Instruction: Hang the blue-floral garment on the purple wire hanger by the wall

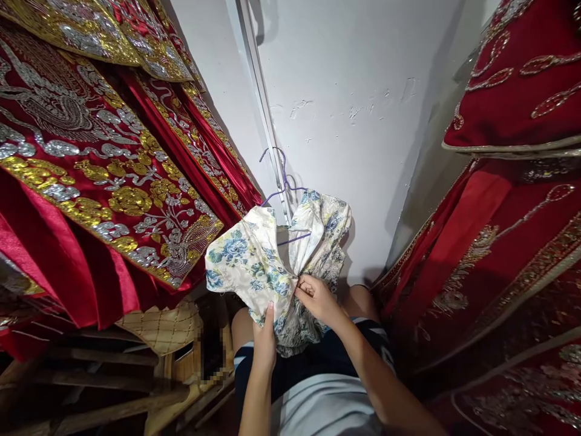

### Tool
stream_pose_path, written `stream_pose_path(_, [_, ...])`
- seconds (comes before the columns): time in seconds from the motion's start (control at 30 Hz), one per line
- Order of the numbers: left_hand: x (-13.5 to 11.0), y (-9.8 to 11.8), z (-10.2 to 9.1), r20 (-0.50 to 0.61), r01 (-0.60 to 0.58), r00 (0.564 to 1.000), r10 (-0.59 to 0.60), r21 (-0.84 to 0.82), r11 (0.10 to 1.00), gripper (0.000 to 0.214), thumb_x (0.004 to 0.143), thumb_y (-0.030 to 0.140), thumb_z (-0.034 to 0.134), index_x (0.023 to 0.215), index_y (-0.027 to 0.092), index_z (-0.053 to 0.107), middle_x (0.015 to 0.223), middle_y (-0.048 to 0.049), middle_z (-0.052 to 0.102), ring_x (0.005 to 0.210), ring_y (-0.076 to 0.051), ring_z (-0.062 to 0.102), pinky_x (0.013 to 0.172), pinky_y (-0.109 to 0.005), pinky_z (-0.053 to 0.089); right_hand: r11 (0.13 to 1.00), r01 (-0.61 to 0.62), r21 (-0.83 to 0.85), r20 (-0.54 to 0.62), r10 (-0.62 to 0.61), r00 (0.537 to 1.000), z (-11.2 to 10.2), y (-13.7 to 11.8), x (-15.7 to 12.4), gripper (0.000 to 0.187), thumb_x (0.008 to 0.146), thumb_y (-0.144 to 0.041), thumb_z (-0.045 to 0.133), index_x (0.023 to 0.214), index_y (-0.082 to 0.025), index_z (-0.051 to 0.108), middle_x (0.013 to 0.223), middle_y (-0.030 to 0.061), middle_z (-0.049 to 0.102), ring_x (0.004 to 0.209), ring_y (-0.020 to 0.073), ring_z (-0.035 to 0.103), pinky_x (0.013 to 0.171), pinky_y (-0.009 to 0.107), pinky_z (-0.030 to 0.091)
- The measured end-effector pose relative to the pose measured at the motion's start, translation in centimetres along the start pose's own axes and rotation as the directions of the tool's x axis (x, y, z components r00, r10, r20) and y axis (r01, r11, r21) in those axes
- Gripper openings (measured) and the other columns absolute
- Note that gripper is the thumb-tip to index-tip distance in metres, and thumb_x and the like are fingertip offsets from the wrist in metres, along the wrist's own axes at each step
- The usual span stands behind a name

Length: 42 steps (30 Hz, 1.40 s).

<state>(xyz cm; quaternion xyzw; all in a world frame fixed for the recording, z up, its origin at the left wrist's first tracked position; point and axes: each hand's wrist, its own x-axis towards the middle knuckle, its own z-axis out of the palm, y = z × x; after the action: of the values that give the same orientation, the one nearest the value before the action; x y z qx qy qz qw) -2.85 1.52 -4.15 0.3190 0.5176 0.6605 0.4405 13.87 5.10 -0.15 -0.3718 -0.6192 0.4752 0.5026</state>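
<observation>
**Before a pale wall point(345, 151), a floral top point(265, 272) on a purple hanger point(272, 196)**

We have the floral top front upward, its neckline pointing away from us and its hem toward our dark shorts point(336, 358); the long axis runs from hanger to shorts, the shoulder line sloping lower at left. Our left hand point(265, 336) grips the lower left edge, thumb on the front, fingers hidden beneath the cloth; most of the top lies beyond this grip. Our right hand point(318, 298) pinches the front opening at the neckline's base, thumb and fingers together, cloth spreading to both sides of that grip.

At far left hangs a red embroidered cloth point(131, 200), above a wooden frame point(175, 399). Mid-view, a metal rod point(257, 72) runs down the scuffed pale wall to the hanger. At right we see beaded red fabric point(481, 260).
</observation>
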Motion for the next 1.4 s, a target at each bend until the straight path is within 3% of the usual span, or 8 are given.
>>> stream_pose_path(0.23, [0.2, 1.0, -0.1, -0.205, -0.153, 0.967, 0.151, 0.006, 0.988, 0.049, 0.079, 0.045, 0.076, 0.117, 0.018, 0.063, 0.121, -0.0123, 0.067, 0.127, -0.031, 0.059, 0.112, -0.048, 0.043, 0.991, -0.108, -0.075, 0.070, 0.114, 0.991, -1.4, -1.0, -0.8, 0.023, 0.082, -0.015, 0.049, 0.060, -0.020, 0.050, 0.055, -0.0026, 0.055, 0.053, 0.0114, 0.047, 0.055, 0.025, 0.033])
stream_pose_path(0.37, [-0.4, 1.6, 0.3, -0.300, -0.498, 0.748, 0.592, 0.335, 0.800, 0.052, 0.076, 0.037, 0.080, 0.120, 0.019, 0.058, 0.121, -0.0105, 0.059, 0.119, -0.028, 0.057, 0.106, -0.046, 0.044, 0.980, -0.166, -0.107, 0.099, 0.176, 0.979, -2.1, -1.4, -1.1, 0.015, 0.082, -0.018, 0.054, 0.072, -0.018, 0.066, 0.058, 0.0001, 0.066, 0.054, 0.0134, 0.057, 0.055, 0.024, 0.040])
stream_pose_path(0.47, [-1.0, 1.7, 1.6, 0.055, -0.698, 0.621, 0.782, 0.492, 0.520, 0.030, 0.084, 0.028, 0.071, 0.112, 0.020, 0.063, 0.114, -0.0096, 0.059, 0.114, -0.025, 0.057, 0.102, -0.040, 0.045, 0.982, -0.180, -0.060, 0.083, 0.184, 0.979, -1.8, -1.1, -1.2, 0.010, 0.081, -0.022, 0.060, 0.076, -0.018, 0.066, 0.057, 0.0002, 0.067, 0.054, 0.0138, 0.060, 0.055, 0.024, 0.042])
stream_pose_path(0.57, [-1.0, 1.2, 3.6, 0.435, -0.724, 0.689, 0.580, 0.450, 0.522, 0.007, 0.090, 0.024, 0.058, 0.093, 0.020, 0.062, 0.086, -0.0042, 0.063, 0.084, -0.020, 0.062, 0.078, -0.030, 0.049, 0.982, -0.182, 0.047, 0.103, 0.176, 0.979, -1.5, -1.0, -1.4, 0.007, 0.078, -0.022, 0.062, 0.074, -0.017, 0.065, 0.055, -0.0013, 0.065, 0.051, 0.0127, 0.059, 0.055, 0.023, 0.045])
stream_pose_path(0.7, [-0.6, 0.7, 5.5, 0.508, -0.607, 0.790, 0.343, 0.571, 0.552, 0.023, 0.093, 0.028, 0.046, 0.072, 0.020, 0.051, 0.063, 0.0001, 0.054, 0.061, -0.017, 0.054, 0.059, -0.026, 0.036, 0.963, -0.217, 0.162, 0.101, 0.203, 0.974, -1.8, -2.7, -0.7, 0.011, 0.074, -0.023, 0.064, 0.065, -0.017, 0.065, 0.050, -0.0016, 0.062, 0.045, 0.0104, 0.054, 0.048, 0.022, 0.042])
stream_pose_path(1.03, [-2.4, 4.1, 6.5, 0.650, -0.638, 0.757, -0.069, 0.757, 0.139, 0.013, 0.091, 0.024, 0.054, 0.080, 0.021, 0.060, 0.071, -0.0067, 0.065, 0.071, -0.026, 0.066, 0.058, -0.029, 0.026, 0.950, 0.093, 0.298, -0.230, -0.023, 0.973, -3.7, -13.6, 8.0, 0.019, 0.076, -0.033, 0.072, 0.072, -0.014, 0.070, 0.049, -0.0049, 0.052, 0.042, 0.0061, 0.042, 0.040, 0.019, 0.032])
stream_pose_path(1.17, [-1.9, 6.0, 6.7, 0.709, -0.682, 0.698, -0.104, 0.701, 0.206, 0.017, 0.087, 0.023, 0.063, 0.070, 0.021, 0.063, 0.066, -0.0062, 0.064, 0.069, -0.025, 0.064, 0.060, -0.029, 0.033, 0.941, 0.158, 0.299, -0.274, -0.074, 0.959, -3.1, -14.3, 8.3, 0.016, 0.078, -0.031, 0.068, 0.079, -0.015, 0.071, 0.049, -0.0056, 0.053, 0.043, 0.0065, 0.043, 0.040, 0.019, 0.031])
stream_pose_path(1.4, [2.7, 16.0, 9.8, 0.524, -0.838, 0.541, 0.658, 0.273, 0.472, 0.034, 0.098, 0.031, 0.055, 0.130, 0.021, 0.064, 0.085, -0.0030, 0.070, 0.072, -0.017, 0.062, 0.075, -0.028, 0.046, 0.960, 0.193, 0.202, -0.236, -0.143, 0.961, -3.4, -14.1, 6.6, 0.011, 0.082, -0.027, 0.062, 0.078, -0.018, 0.066, 0.048, -0.0058, 0.053, 0.042, 0.0080, 0.045, 0.042, 0.020, 0.033])
